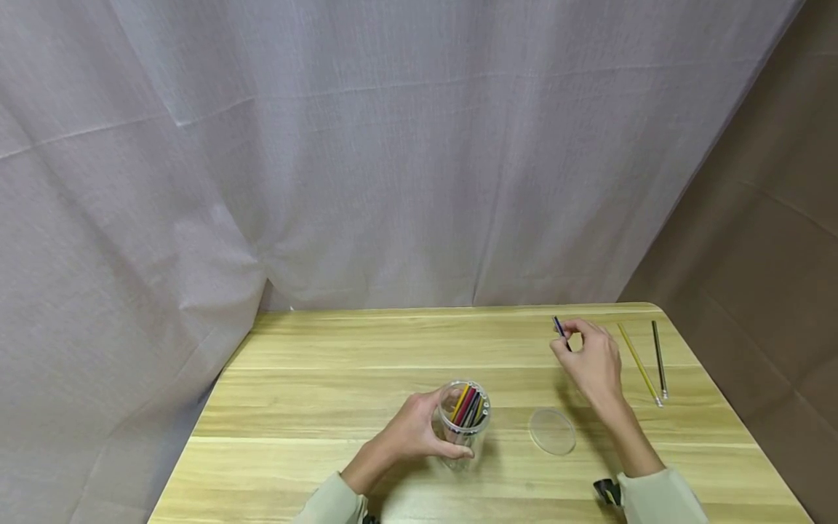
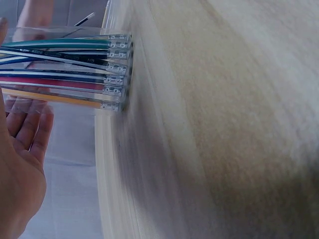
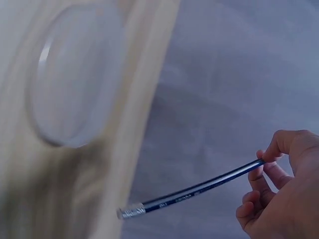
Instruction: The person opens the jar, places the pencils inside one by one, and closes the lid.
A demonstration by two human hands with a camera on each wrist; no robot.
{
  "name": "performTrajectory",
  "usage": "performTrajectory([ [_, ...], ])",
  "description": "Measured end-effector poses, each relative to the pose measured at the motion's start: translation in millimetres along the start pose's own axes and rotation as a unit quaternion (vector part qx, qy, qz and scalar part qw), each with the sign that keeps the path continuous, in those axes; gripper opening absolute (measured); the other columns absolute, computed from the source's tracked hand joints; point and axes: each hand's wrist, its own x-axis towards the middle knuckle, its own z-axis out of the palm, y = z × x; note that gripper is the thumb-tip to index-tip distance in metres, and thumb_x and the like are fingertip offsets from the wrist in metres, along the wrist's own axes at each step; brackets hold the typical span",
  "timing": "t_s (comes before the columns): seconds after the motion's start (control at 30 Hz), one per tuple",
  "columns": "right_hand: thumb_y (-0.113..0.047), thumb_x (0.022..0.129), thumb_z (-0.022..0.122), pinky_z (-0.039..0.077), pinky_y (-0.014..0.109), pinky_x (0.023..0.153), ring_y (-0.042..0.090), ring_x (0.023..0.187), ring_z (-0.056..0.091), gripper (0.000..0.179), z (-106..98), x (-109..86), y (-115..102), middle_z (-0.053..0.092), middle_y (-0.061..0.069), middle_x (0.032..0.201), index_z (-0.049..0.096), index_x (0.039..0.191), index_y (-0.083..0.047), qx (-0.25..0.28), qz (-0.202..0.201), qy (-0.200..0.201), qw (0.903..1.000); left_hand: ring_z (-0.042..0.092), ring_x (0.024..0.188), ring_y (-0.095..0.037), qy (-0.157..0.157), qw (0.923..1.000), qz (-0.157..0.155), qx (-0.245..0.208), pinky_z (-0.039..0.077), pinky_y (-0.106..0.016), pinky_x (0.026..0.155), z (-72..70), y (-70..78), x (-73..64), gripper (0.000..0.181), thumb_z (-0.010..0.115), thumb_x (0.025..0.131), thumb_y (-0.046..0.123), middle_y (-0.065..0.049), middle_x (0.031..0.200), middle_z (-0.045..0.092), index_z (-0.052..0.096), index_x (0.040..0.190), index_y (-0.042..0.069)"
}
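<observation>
My left hand (image 1: 415,429) grips a clear round jar (image 1: 464,429) from its left side, thumb in front. Inside it stand several pencils (image 2: 60,74) in yellow, red, green and dark colours, their metal-banded eraser ends down at the jar's bottom in the left wrist view. Over the table to the right, my right hand (image 1: 592,360) pinches a dark blue pencil (image 3: 199,188) near one end between thumb and fingers. Its silvery eraser end points away from the hand. A clear round lid (image 1: 552,431) lies flat on the table between the jar and my right forearm.
A yellow pencil (image 1: 639,364) and a dark pencil (image 1: 659,359) lie on the wooden table (image 1: 314,378) right of my right hand. A grey curtain (image 1: 393,182) hangs behind the table's far edge, and a brown one (image 1: 766,291) hangs at the right.
</observation>
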Motion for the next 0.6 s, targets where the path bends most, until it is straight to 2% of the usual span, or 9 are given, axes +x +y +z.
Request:
performTrajectory([
  [0.1, -0.004, 0.081, 0.068, 0.038, 0.035, 0.07, 0.026, 0.079, 0.051, 0.014, -7.6, -2.6, -17.0, 0.07, 0.012, 0.087, 0.076, 0.092, -0.004, 0.01, -0.01, 0.004, 0.9999, 0.069, 0.109, -0.007, 0.0, 1.0, 0.001, -0.004, 0.055, -0.033, 0.103, 0.1, -0.4, 0.1, 0.095, 0.1, 0.071, 0.042, -0.004, 0.129, 0.074, 0.053, 0.149, 0.018],
  [0.27, 0.001, 0.081, 0.07, 0.036, 0.025, 0.07, 0.018, 0.079, 0.048, 0.017, -22.9, -8.2, -45.0, 0.073, 0.009, 0.088, 0.078, 0.095, -0.005, 0.036, -0.043, 0.014, 0.9983, 0.07, 0.11, -0.009, -0.002, 1.0, -0.004, -0.002, 0.054, -0.033, 0.105, -1.0, 0.7, 0.7, 0.095, 0.1, 0.07, 0.043, -0.006, 0.129, 0.074, 0.053, 0.149, 0.017],
  [0.43, 0.004, 0.08, 0.071, 0.033, 0.019, 0.067, 0.012, 0.078, 0.044, 0.02, -39.7, -14.1, -72.6, 0.069, 0.002, 0.083, 0.079, 0.094, -0.008, 0.064, -0.089, 0.03, 0.9936, 0.07, 0.11, -0.011, -0.005, 1.0, -0.007, -0.002, 0.053, -0.032, 0.105, -2.6, 2.6, 1.0, 0.094, 0.101, 0.07, 0.04, -0.007, 0.129, 0.074, 0.054, 0.148, 0.014],
  [0.6, 0.005, 0.081, 0.071, 0.033, 0.02, 0.067, 0.008, 0.078, 0.043, 0.021, -57.0, -19.9, -99.7, 0.06, -0.003, 0.078, 0.079, 0.093, -0.01, 0.098, -0.127, 0.043, 0.9861, 0.07, 0.109, -0.01, -0.008, 0.9998, -0.013, -0.009, 0.053, -0.032, 0.106, -2.4, 2.5, 0.2, 0.093, 0.101, 0.07, 0.039, -0.007, 0.128, 0.074, 0.055, 0.147, 0.015],
])
